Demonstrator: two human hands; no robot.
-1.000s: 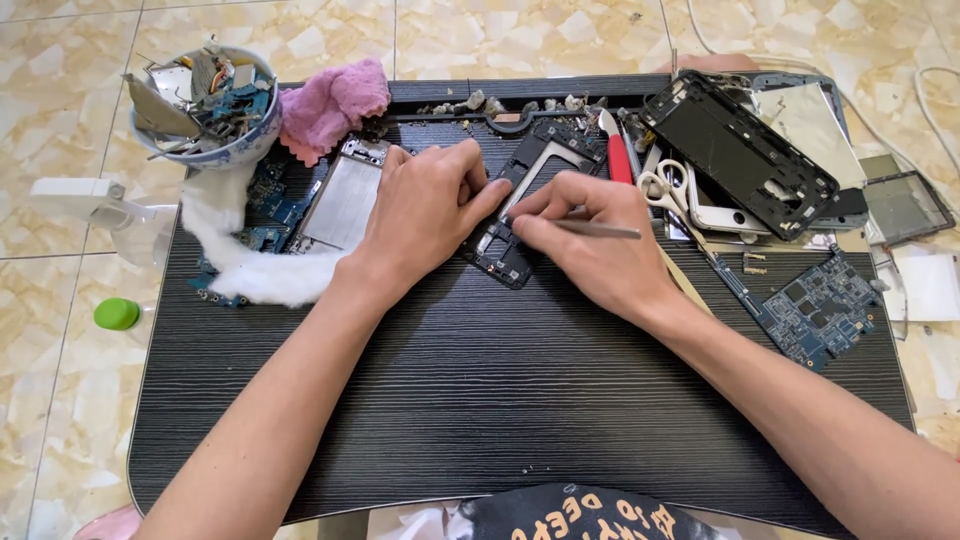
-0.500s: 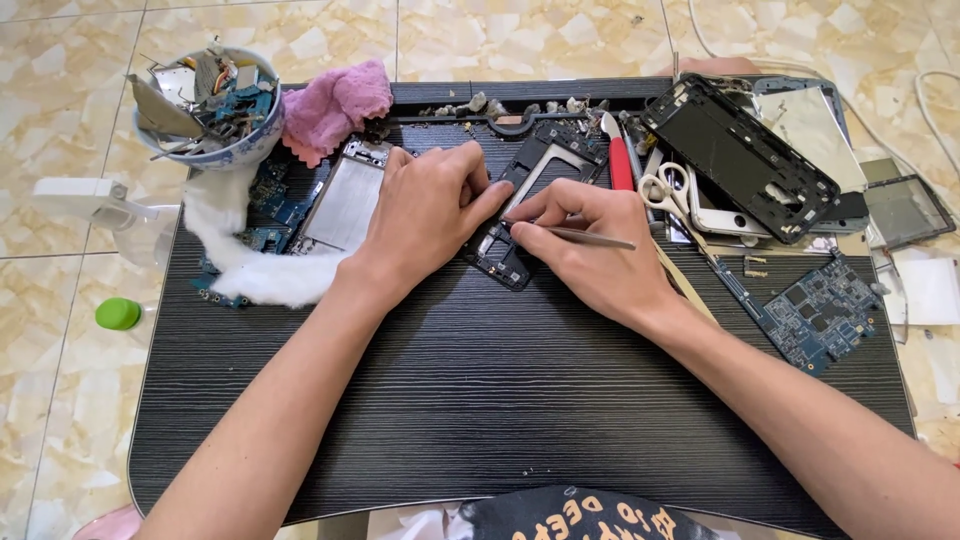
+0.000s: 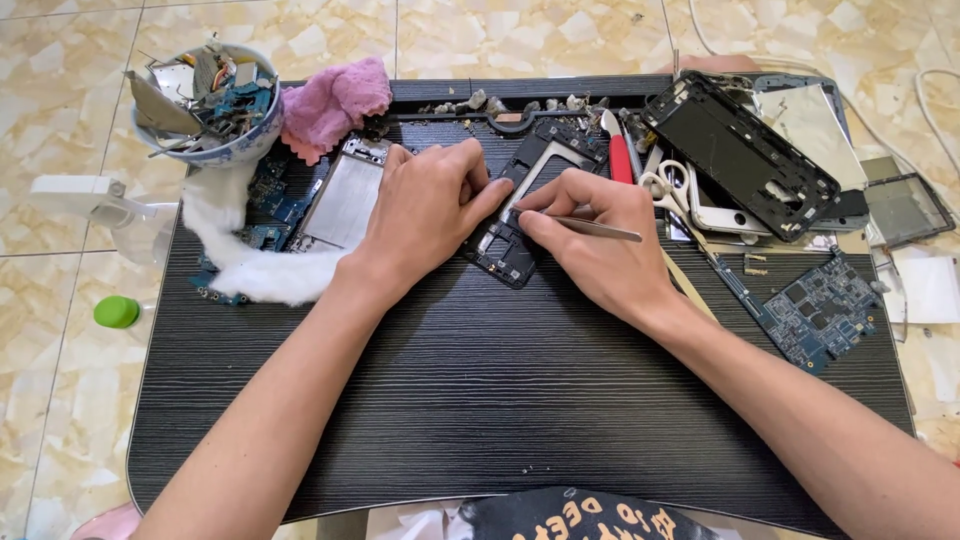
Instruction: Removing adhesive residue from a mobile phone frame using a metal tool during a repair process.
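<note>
Just above the centre of the frame, on the dark wood-grain desk [image 3: 520,420], lies a black phone frame [image 3: 520,210], tilted so its top end points to the upper right. The left hand [image 3: 425,215] rests on its left edge, fingers curled and pressing down, thumb laid along the side; it steadies the frame rather than gripping it. The right hand [image 3: 600,240] pinches a thin metal tool [image 3: 590,228] between thumb and forefinger, fingers closed on it, the tip set at the frame's inner edge just beside the left thumb. To the left sit a silver-backed phone body [image 3: 345,200], white cotton wadding [image 3: 250,265], a pink cloth [image 3: 335,100] and a bowl of scrap parts [image 3: 205,100]; to the right lie scissors [image 3: 668,185], a red-handled tool [image 3: 620,160], another stripped phone chassis [image 3: 745,150] and a blue circuit board [image 3: 820,310]. The likely risk: the tool tip works very near the left thumb, so a slip under pressure could jab it or gouge the frame. Small debris along the desk's upper edge could also scratch loose parts.
</note>
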